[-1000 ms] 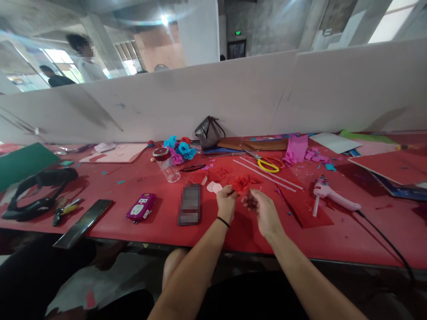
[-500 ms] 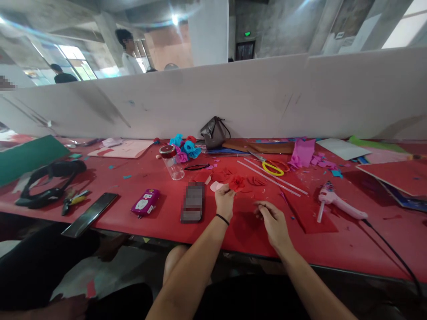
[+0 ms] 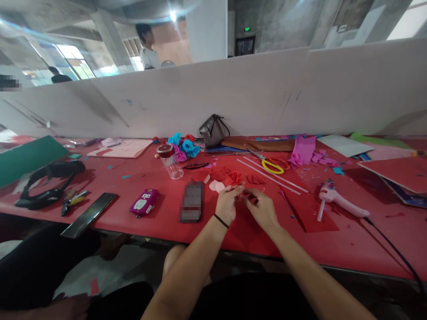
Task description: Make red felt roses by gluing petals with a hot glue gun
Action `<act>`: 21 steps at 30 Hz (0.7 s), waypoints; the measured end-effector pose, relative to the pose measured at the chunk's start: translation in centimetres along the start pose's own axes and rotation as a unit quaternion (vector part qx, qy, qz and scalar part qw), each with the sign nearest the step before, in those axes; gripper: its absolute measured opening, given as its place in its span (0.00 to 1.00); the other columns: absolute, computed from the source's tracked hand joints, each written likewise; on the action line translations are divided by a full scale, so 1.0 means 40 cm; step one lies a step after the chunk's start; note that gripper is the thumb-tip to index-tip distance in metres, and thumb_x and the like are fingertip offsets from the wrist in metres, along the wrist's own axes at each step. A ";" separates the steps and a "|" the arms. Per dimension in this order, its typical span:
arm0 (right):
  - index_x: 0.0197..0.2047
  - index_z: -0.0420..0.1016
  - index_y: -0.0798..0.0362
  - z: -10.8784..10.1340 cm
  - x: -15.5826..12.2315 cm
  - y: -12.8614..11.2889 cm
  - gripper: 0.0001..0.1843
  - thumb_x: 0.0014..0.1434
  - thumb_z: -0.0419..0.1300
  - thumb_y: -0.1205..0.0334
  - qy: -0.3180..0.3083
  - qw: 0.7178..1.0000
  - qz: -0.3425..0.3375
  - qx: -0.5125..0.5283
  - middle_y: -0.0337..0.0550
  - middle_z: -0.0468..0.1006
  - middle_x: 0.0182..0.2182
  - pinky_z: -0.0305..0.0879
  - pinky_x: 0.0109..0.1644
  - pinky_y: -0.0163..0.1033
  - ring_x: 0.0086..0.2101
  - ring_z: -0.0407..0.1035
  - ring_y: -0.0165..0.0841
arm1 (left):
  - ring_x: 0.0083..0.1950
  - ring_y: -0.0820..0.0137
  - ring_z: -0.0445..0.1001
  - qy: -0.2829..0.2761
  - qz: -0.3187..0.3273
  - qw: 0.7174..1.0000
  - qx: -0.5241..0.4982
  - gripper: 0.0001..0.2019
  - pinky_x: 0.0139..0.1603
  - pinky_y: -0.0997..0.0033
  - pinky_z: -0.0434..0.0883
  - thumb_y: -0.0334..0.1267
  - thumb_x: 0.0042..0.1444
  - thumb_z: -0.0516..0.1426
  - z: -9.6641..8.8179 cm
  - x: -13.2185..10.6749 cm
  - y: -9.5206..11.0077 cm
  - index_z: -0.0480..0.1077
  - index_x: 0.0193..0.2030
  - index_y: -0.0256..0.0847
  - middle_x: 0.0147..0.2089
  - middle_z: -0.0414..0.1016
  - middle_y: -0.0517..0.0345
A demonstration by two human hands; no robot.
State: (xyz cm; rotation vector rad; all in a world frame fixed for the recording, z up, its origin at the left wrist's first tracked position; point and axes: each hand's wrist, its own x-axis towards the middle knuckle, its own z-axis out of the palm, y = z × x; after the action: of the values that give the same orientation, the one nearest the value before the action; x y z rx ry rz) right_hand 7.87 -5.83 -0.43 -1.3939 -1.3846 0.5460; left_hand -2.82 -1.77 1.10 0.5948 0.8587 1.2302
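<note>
L hand [image 3: 228, 203] w/ red ppr flower [image 3: 233, 178] — R hand [image 3: 261, 208] adj.

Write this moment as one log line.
left hand: holds red paper flower | right hand: beside left hand | pink glue gun: at right

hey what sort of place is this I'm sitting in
It looks like a shared craft workroom, though I can't be sure: paper flowers, scissors and a pink glue gun lie on a long red table.
</note>
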 end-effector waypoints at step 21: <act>0.39 0.78 0.49 0.021 -0.007 0.027 0.14 0.55 0.58 0.52 -0.024 0.988 0.039 0.147 0.41 0.80 0.31 0.68 0.43 0.43 0.34 0.73 0.38 | 0.26 0.75 0.69 -0.130 0.016 0.987 0.093 0.15 0.32 0.72 0.67 0.38 0.25 0.72 -0.017 0.003 0.027 0.76 0.22 0.35 0.24 0.75 0.58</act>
State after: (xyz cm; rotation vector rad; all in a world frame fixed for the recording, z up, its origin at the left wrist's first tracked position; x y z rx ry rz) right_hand 7.55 -5.57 -1.75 -1.2058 -1.2343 0.8067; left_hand -3.97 -1.42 1.53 0.9036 0.7490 1.0785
